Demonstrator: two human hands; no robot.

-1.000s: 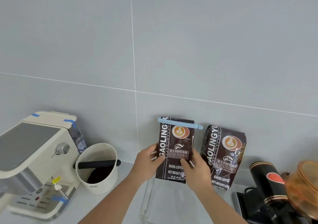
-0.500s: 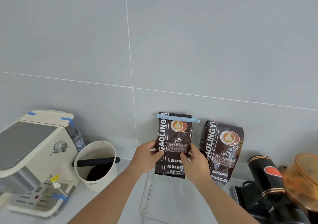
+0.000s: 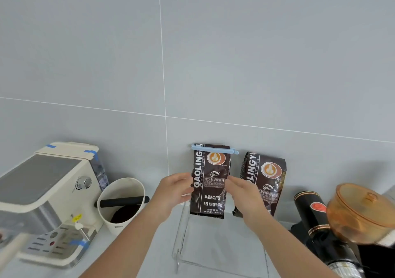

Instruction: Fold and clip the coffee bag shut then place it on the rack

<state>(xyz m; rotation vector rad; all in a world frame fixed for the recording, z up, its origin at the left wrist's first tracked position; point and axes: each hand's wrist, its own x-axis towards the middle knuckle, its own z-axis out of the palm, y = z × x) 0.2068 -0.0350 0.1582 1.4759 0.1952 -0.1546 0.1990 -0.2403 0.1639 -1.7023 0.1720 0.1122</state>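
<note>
Compared with half a second earlier, both hands are loosening from the clipped coffee bag (image 3: 210,181), which is standing upright on the clear rack (image 3: 222,243) against the wall. The left hand (image 3: 174,189) and right hand (image 3: 243,192) are flanking it, fingers spread, barely touching. A blue clip (image 3: 214,149) is sealing the top. Label is reading "GAOLING", "BAKED.COFFEE", "NET.WEIGHT".

One view only — a head-worn wide-angle camera, close above the counter (image 3: 154,254), facing forward and slightly down at the grey tiled wall (image 3: 235,53); the wall fills the upper frame, the counter's rear edge the bottom.
</note>
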